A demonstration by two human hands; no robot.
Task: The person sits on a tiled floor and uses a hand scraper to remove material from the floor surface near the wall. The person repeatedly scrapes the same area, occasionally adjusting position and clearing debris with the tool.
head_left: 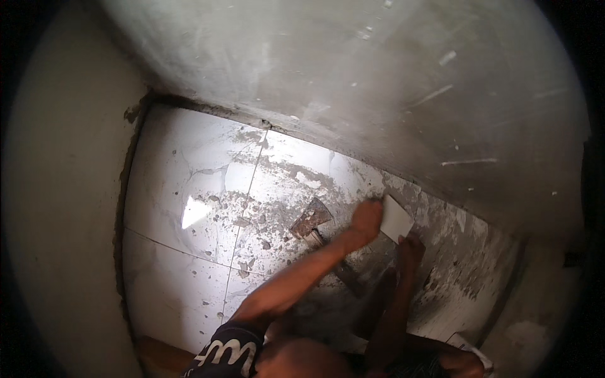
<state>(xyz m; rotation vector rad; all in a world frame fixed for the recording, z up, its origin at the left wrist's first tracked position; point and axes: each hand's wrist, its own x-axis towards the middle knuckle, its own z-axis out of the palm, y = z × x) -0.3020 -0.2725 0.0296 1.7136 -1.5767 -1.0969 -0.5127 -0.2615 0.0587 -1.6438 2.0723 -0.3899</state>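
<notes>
A white, flat, four-sided piece (397,219) is held between my two hands, low over the dusty tiles near the wall. My left hand (367,222) is closed at its left edge, the fingers curled. At the lower right corner, my right hand (411,249) pinches the piece. I cannot tell what it is made of. Beside my left forearm a hatchet (312,218) lies on the floor, its broad rusty head showing and its handle partly hidden under the arm.
White veined floor tiles (183,151) carry crumbled mortar and small grey chunks (242,222). A bare grey wall (353,82) rises along the far side, another wall (63,189) on the left. Grey mortar smears cover the floor at right. A brown piece (157,354) lies lower left.
</notes>
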